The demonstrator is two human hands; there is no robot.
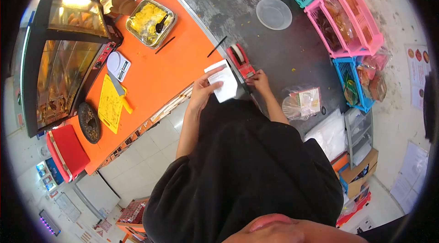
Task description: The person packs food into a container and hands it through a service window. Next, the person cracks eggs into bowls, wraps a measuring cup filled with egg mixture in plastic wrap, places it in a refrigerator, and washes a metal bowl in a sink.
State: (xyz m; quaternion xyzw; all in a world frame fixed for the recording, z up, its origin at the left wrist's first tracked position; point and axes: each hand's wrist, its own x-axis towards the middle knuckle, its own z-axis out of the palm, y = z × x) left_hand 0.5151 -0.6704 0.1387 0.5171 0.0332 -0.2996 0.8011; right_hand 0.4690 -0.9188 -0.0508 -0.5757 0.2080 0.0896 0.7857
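My left hand grips a white folded paper packet, thumb across its face, above the front edge of the counter. Just right of it, a red tape dispenser with a roll in it sits on the dark worktop. My right hand is at the dispenser's front end, fingers bent and pressed together there. Whatever lies between those fingertips is too small to make out. A thin black stick lies beyond the packet, where the dark top meets the orange one.
On the orange counter stand a foil tray of yellow food, a scale, a yellow board with a knife, and a glass display warmer. Plastic baskets, a clear bowl and bagged items line the right.
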